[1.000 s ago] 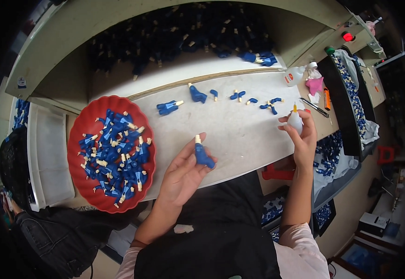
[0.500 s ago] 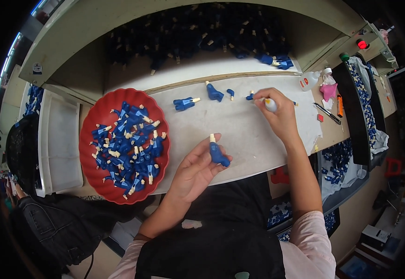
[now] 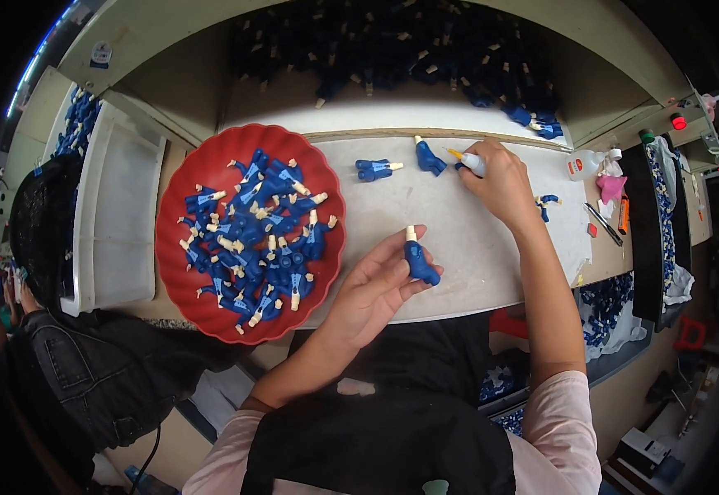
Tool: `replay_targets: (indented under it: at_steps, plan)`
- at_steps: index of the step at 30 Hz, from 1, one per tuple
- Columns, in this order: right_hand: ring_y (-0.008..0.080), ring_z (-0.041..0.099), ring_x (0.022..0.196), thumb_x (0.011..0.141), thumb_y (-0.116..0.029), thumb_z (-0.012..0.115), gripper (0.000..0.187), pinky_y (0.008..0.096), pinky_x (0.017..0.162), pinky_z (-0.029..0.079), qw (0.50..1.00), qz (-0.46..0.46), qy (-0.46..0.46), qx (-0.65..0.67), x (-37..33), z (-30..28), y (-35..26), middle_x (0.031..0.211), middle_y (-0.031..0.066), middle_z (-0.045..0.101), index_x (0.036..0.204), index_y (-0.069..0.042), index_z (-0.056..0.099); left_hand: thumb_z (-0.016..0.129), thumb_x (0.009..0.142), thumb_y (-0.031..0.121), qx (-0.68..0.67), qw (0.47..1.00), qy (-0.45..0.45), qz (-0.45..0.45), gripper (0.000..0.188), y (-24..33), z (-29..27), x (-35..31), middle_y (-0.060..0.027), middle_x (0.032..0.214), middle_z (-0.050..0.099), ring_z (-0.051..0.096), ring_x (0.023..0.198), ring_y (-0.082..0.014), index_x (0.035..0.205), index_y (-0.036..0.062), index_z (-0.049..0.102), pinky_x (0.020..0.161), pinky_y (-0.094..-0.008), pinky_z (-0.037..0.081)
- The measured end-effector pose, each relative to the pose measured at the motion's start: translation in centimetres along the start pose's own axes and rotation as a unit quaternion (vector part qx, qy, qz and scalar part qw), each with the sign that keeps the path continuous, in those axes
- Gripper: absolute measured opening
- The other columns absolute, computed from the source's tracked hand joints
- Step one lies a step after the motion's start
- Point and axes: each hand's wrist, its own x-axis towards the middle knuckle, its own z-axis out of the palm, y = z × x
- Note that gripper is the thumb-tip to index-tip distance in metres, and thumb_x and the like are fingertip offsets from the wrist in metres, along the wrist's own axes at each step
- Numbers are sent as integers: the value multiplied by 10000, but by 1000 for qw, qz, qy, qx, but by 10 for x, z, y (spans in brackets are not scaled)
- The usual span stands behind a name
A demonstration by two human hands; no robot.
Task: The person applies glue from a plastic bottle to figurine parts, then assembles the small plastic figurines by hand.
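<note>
At frame centre, the left hand [image 3: 372,290] holds a blue toy body [image 3: 421,261]; upper right of it, the right hand [image 3: 498,183] grips a white bottle [image 3: 474,164] beside a small blue piece [image 3: 459,166], probably fetching it, which calls for a light pinch.

A person's right grip [image 3: 500,183] hides the rear of a white bottle [image 3: 474,164]; a blue figure [image 3: 420,261] masks part of the left grip [image 3: 370,290]. In the red bowl [image 3: 169,268], figures [image 3: 254,167] obscure one another, their markings too small to read. Shadow dims the shelf heap [image 3: 376,49], the lower edge crops the black apron [image 3: 392,445], and a neighbor [image 3: 70,351] fades into darkness.
</note>
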Motion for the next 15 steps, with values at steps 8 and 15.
replay_targets:
  at_steps: [8, 15]
  plan:
    - [144, 571, 648, 674, 13, 597, 137, 243, 598, 437, 940, 74, 19, 334, -59, -34, -25, 748, 61, 601, 810, 6, 581, 440, 846, 93, 3, 1000, 4, 2, 416, -2, 5, -2, -100, 1023, 486, 489, 1008, -255, 1232, -2, 316, 860, -320, 402]
    - [101, 547, 677, 696, 45, 604, 116, 200, 627, 428, 832, 137, 12, 538, -105, -30, -56, 765, 75, 597, 811, 29, 599, 440, 849, 95, 33, 999, 6, -12, 392, -8, 14, -2, -90, 1108, 459, 468, 1040, -190, 1217, 5, 335, 863, -309, 409]
